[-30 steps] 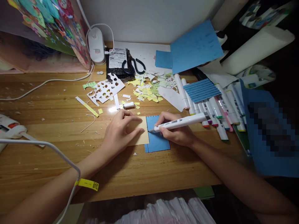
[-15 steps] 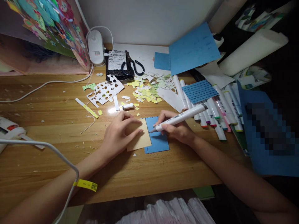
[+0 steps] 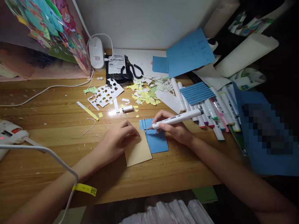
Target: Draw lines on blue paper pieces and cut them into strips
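My right hand [image 3: 174, 127] is closed round a white marker [image 3: 178, 119], its dark tip at the upper left part of a blue paper square [image 3: 157, 141]. Short dark lines run along the top and left of that square. A tan card [image 3: 139, 149] overlaps the square's lower left part. My left hand [image 3: 123, 137] rests on the card's upper left edge, its fingers curled together; whether they grip the card or only press on it is hidden.
Behind the hands lie paper scraps [image 3: 146, 93], scissors [image 3: 132, 71] and a hole-cut white sheet [image 3: 106, 93]. Many markers [image 3: 210, 109] and a lined blue paper [image 3: 197, 92] are at right. A white cable [image 3: 53, 154] crosses the front left.
The tan card has slid down towards the table's front edge, uncovering more of the blue square's top left. My left hand's fingers have curled in. The marker tip has moved left and slightly up.
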{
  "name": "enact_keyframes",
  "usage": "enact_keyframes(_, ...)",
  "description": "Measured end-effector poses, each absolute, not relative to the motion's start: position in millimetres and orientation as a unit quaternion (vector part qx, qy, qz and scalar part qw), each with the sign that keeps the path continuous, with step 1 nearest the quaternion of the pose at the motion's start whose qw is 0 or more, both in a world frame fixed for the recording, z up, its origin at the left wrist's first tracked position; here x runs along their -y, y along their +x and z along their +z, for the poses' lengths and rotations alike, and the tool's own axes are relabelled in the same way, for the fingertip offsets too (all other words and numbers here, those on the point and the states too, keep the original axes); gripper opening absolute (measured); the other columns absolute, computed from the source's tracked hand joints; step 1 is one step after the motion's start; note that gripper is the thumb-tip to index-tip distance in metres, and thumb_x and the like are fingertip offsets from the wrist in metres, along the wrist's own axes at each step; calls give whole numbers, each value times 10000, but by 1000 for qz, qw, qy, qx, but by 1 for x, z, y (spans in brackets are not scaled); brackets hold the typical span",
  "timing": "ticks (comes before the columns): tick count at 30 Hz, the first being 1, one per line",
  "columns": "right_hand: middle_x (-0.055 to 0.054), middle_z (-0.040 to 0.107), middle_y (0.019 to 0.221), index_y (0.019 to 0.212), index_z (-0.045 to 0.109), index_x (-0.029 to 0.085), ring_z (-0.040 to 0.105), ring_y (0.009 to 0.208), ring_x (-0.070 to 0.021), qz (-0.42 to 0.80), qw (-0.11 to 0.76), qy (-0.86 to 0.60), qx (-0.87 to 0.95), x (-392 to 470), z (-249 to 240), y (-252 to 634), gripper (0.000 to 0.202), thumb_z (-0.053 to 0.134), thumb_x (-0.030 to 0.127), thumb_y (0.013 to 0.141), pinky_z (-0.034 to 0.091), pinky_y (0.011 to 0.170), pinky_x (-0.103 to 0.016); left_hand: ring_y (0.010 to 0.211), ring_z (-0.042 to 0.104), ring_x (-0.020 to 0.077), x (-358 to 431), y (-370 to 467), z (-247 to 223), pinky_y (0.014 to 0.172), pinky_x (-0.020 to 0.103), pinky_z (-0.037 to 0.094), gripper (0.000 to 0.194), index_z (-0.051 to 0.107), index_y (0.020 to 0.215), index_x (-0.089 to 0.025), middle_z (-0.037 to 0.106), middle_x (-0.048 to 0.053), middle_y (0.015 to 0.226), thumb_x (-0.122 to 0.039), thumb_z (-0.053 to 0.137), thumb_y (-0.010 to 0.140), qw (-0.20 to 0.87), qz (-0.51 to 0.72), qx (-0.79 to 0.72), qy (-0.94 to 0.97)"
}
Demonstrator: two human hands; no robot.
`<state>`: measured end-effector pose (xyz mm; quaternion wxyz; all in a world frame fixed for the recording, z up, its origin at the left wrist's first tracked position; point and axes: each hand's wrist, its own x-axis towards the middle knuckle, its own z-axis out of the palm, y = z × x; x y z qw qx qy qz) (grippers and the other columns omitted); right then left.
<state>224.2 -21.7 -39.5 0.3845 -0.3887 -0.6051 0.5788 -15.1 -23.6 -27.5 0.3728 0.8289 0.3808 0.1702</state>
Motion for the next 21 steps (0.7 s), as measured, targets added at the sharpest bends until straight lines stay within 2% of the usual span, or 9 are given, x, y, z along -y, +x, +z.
enact_keyframes(8, -11, 577, 798, 917, 586, 179, 552, 674, -123, 523, 399, -415, 629, 28, -40, 224, 133, 534, 283, 854, 435, 600, -248, 851, 529, 163, 29, -8, -38, 738, 320, 450, 150, 570, 952, -188, 537, 49, 962, -167, 422, 942, 343, 188, -364, 845)
enact_keyframes(12, 4, 584, 717, 799, 579, 183, 522, 609, -111, 476, 388, -468, 635, 34, -36, 219, 88, 615, 263, 810, 395, 529, -222, 842, 524, 168, 31, -5, -36, 742, 332, 457, 59, 547, 939, -191, 524, 46, 953, -219, 502, 915, 347, 186, -368, 842)
enact_keyframes(17, 34, 506, 615, 660, 482, 185, 446, 545, -91, 461, 371, -501, 631, 36, -34, 216, 249, 648, 311, 797, 329, 485, -211, 868, 524, 178, 32, -3, -36, 765, 345, 463, 73, 539, 948, -201, 504, 49, 974, -239, 555, 888, 332, 193, -370, 846)
enact_keyframes(21, 44, 462, 588, 631, 448, 185, 402, 530, -86, 456, 356, -496, 648, 35, -36, 217, 281, 623, 307, 815, 303, 480, -213, 914, 520, 181, 32, -3, -39, 792, 354, 458, 102, 537, 969, -204, 490, 53, 1021, -242, 573, 881, 327, 202, -372, 845)
